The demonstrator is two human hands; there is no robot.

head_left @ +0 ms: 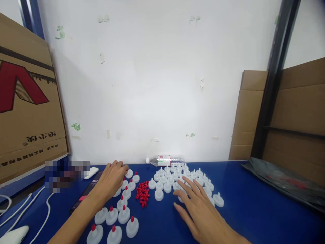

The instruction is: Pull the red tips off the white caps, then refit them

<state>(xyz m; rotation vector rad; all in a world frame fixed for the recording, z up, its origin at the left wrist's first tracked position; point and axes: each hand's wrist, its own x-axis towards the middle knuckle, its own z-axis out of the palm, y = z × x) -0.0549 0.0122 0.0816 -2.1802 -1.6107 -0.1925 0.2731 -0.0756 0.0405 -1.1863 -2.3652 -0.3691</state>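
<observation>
My left hand [113,179] reaches over the group of white nozzle caps with red tips [124,214]. Its fingers are curled closed at the red tip of a round white nozzle cap [129,174] at the far end of that group; the fingertips are partly hidden. My right hand [196,206] is open, fingers spread above the edge of a cluster of plain white nozzle caps [167,187], partly covering some. Whether its fingertips touch them I cannot tell. Between the two groups lies a pile of small red tip covers [143,194].
A clear plastic bottle [165,160] lies on its side against the wall. A phone [83,196] lies beneath my left forearm, near white cables [48,210]. Cardboard [27,101] stands at left, and a grey plastic bag [281,183] lies on the blue table [254,217] at right.
</observation>
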